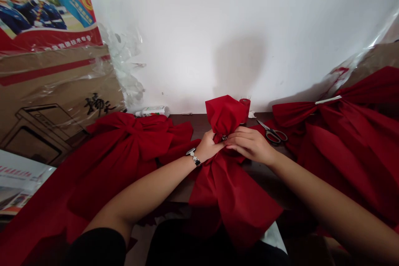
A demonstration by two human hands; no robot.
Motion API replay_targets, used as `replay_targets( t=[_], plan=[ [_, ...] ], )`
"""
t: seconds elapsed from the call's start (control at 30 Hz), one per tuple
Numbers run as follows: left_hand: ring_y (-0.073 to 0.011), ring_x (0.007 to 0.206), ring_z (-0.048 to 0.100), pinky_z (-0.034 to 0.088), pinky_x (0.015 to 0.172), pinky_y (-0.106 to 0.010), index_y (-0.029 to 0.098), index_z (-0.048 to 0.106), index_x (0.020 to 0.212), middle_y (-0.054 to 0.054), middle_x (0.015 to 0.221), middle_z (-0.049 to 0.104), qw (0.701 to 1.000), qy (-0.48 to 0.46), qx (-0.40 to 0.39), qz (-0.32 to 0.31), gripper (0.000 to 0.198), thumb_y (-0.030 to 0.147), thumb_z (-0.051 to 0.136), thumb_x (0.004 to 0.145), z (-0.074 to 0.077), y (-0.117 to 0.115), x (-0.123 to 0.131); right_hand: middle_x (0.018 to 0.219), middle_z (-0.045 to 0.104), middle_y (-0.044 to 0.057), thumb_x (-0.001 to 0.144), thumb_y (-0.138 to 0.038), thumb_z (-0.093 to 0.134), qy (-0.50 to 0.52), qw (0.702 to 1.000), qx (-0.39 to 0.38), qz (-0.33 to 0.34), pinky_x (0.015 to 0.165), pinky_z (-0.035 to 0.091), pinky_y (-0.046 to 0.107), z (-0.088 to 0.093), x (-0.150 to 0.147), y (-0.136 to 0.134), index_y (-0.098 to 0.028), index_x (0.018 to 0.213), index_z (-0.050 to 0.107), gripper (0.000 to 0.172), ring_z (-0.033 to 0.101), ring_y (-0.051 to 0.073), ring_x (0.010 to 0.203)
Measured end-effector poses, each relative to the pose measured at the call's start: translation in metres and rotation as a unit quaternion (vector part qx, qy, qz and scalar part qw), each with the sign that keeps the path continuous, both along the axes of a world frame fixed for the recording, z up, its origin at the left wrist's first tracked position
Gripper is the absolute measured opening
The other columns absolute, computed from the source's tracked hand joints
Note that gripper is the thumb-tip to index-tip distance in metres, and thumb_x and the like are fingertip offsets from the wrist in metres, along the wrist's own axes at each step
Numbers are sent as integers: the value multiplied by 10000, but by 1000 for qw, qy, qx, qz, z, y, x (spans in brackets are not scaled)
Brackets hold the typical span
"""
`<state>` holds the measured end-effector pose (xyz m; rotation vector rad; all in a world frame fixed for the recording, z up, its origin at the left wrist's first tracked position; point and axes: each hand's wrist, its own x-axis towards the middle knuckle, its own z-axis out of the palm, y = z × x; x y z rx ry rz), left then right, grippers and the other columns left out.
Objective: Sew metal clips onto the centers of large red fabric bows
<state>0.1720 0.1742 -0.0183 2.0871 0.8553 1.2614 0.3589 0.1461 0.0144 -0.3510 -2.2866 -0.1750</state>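
Left grip (208,145) closed round the gathered red cloth (226,116), right grip (250,143) pinching its waist (something silvery (224,137) glints there), at the surface (198,124)! Scissors (267,130) lie just right, a red bow (127,133) spreads left.

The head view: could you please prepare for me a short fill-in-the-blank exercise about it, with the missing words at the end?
1. The left hand and the right hand meet at a gathered cloth whose colour is ____.
2. The scissors lie to the person's ____ of both hands.
3. A wristband is worn on the ____ arm.

Missing words: red; right; left.
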Motion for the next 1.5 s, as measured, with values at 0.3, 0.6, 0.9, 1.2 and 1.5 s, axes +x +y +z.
replay_targets(
  t=[0.3, 0.6, 0.9, 1.2, 1.5],
  plan=[
    [-168, 769, 598, 469, 728, -270, 115, 599, 847, -55, 844, 677, 1000, 2, -6, 4, 208, 277, 671, 738, 0, 0, 1, 800, 693, 66, 904, -196, 536, 23, 999, -4, -41, 653, 482, 265, -4, -4, -1, -170, 903, 622, 90, 594, 152, 707],
    [-194, 822, 619, 482, 769, -291, 115, 617, 893, -75, 880, 690, 1000, 17, -13, -4, 396, 471, 693, 736, 0, -2, -1, 502, 511, -28, 782, -438, 679, 149, 964, -172, -136, 444, 334, 186, -13, -5, -2, -167, 612, 508, 362, 425, 70, 450],
    [-181, 863, 658, 495, 864, -312, 122, 630, 908, -99, 924, 705, 984, -4, -98, -148, 271, 371, 657, 805, 11, -4, -3, 470, 527, -35, 835, -348, 544, 296, 858, -419, -27, 444, 347, 207, -9, 5, 16, -168, 679, 561, 239, 435, 82, 415],
    [-184, 840, 667, 506, 827, -296, 123, 644, 880, -85, 898, 713, 986, 50, -77, -138, 250, 347, 683, 776, 2, -2, -2, 676, 659, 17, 648, -353, 750, 258, 878, -402, -20, 668, 507, 274, -7, 5, 23, -152, 638, 627, 236, 589, 149, 655],
    [-182, 834, 674, 513, 807, -284, 127, 658, 847, -77, 888, 723, 983, 77, -85, -146, 211, 321, 684, 768, -5, 3, -1, 670, 695, 36, 578, -348, 799, 164, 831, -529, 50, 609, 532, 271, 3, 7, 18, -133, 656, 690, 254, 647, 183, 662]
  ],
)
